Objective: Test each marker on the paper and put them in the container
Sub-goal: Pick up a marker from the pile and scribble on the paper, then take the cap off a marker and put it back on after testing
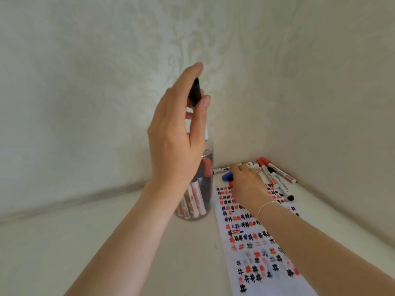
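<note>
The left hand [177, 133] is raised directly above the clear container [199, 189], its fingers and thumb pinching a black-capped marker [195, 92] held upright, cap end up; a sliver of the marker's pale barrel shows below the fingers, just over the container's mouth. The container stands on the white table [85, 242] and already holds several markers standing on end, white barrels with red and dark caps.

To the right of the container, the right hand [248, 184] rests low on the far end of the paper [256, 242], fingers curled over a blue-capped marker [227, 175] with a bit of red showing under the hand; whether it grips or only touches them cannot be told. A thin bracelet [266, 207] circles that wrist.

The paper lies flat just right of the container, covered in rows of small red, black and blue test marks. Beyond the right hand, farther right of the container, a loose pile of markers [275, 174] with red and black caps lies in the corner against the pale wall [320, 103].
</note>
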Motion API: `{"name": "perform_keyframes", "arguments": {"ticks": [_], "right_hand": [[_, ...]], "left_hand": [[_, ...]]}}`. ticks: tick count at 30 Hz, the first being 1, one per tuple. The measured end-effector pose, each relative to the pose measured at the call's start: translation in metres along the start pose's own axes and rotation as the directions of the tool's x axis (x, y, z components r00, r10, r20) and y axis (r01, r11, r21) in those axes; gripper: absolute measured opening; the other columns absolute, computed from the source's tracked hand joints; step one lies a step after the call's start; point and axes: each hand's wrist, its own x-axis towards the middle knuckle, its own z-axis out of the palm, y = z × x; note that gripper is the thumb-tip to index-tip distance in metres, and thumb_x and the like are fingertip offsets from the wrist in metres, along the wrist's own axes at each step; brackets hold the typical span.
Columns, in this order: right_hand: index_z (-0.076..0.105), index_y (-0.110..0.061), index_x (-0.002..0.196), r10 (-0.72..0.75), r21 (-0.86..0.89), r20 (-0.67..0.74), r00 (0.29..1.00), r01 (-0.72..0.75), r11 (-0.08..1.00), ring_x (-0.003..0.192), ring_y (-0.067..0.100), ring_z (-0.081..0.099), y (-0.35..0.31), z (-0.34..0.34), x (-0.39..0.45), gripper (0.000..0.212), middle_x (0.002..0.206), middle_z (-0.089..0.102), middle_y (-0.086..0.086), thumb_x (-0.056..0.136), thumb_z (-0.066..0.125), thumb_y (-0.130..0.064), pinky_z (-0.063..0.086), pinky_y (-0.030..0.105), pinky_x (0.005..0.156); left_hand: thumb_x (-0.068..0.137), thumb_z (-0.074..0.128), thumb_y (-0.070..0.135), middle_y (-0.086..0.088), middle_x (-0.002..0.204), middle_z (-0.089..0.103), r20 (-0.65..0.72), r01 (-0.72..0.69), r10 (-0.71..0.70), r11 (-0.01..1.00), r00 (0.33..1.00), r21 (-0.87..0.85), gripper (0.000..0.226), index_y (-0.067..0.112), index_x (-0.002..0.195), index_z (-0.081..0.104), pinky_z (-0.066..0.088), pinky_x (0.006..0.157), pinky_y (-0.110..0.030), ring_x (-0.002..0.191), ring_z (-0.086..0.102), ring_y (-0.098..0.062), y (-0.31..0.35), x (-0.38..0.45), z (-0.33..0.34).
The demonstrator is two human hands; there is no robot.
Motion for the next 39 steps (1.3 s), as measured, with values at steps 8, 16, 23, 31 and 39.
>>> {"name": "perform_keyframes", "arguments": {"ticks": [8,16,23,31,39], "right_hand": [[0.044,-0.009,0.132,-0.165,-0.427,0.055,0.985,0.173,0.888,0.122,0.030,0.047,0.004,0.022,0.018,0.042,0.132,0.048,0.012,0.090,0.054,-0.006,0.041,0.039,0.098],[0.052,-0.006,0.125,-0.413,-0.463,-0.020,0.911,0.358,0.811,0.117,0.033,0.050,0.014,0.021,0.018,0.033,0.123,0.055,0.013,0.092,0.051,-0.010,0.034,0.044,0.105],[0.051,-0.008,0.101,-0.050,0.388,-0.513,0.857,0.284,0.877,0.068,0.015,0.052,-0.006,-0.016,0.009,0.019,0.100,0.047,0.003,0.085,0.062,-0.011,0.049,0.027,0.062],[0.051,-0.032,0.121,0.097,0.975,-0.155,0.983,0.137,0.174,0.055,0.024,0.052,-0.026,-0.059,-0.040,0.023,0.068,0.047,0.009,0.102,0.038,-0.028,0.054,0.044,0.054],[0.064,-0.009,0.096,-0.149,0.988,0.099,0.984,-0.079,0.135,0.038,0.019,0.039,0.009,-0.071,-0.085,0.011,0.056,0.050,0.010,0.093,0.055,-0.014,0.036,0.024,0.037]], "left_hand": [[0.098,0.051,0.020,-0.003,0.098,0.061,0.155,0.041,-0.063,0.989,0.986,0.142,0.030,0.018,0.128,0.051,0.055,0.071,-0.040,0.084,0.060,-0.017,-0.045,0.001,-0.002],[0.098,0.051,0.031,0.000,0.106,0.067,0.389,0.111,-0.242,0.938,0.889,0.329,0.032,0.022,0.128,0.056,0.057,0.074,-0.039,0.083,0.066,-0.015,-0.057,-0.014,0.003],[0.096,0.045,0.037,-0.001,0.072,0.068,0.547,0.224,-0.567,0.792,0.616,0.568,0.037,0.018,0.079,0.071,0.050,0.062,-0.032,0.068,0.063,-0.021,-0.064,-0.005,0.006],[0.097,0.049,0.022,0.000,0.105,0.065,0.413,-0.059,-0.067,0.957,0.908,0.284,0.025,0.014,0.112,0.067,0.042,0.067,-0.010,0.082,0.062,-0.008,-0.035,-0.008,0.005],[0.096,0.038,0.027,0.003,0.123,0.053,0.922,-0.304,-0.074,0.931,0.380,0.201,0.038,0.022,0.131,0.052,0.034,0.097,-0.032,0.114,0.046,-0.015,-0.005,-0.031,0.027]]}}
